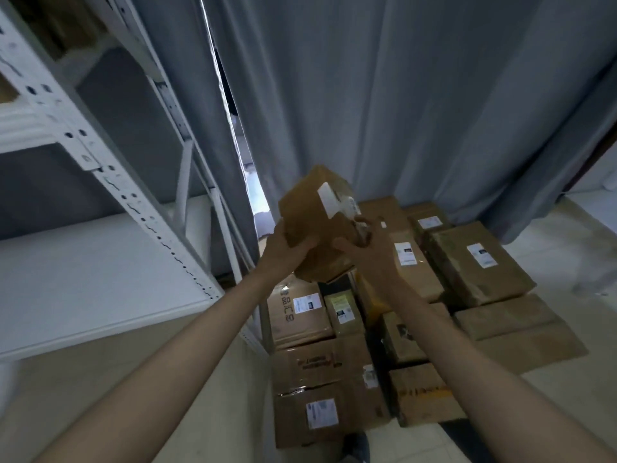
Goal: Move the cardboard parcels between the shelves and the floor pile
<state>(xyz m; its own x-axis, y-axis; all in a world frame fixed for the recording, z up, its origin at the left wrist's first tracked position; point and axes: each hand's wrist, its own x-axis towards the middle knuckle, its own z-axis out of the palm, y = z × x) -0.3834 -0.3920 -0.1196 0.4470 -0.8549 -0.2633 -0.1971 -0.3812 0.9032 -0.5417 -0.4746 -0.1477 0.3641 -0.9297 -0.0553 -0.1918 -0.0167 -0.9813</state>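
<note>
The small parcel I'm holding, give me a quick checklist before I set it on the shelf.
1. Grip: left hand and right hand both hold the small parcel from below and the sides: ok.
2. Parcel clear of the floor pile: lifted above it, ok.
3. Parcel attitude: tilted, label facing up and right: not ok for setting down flat.
4. Landing spot: the white shelf board on the left shows a bare surface: ok.
5. Path: the perforated shelf upright stands between parcel and shelf: cannot tell the clearance.
6. Parcel's weight or contents: cannot tell.
</note>
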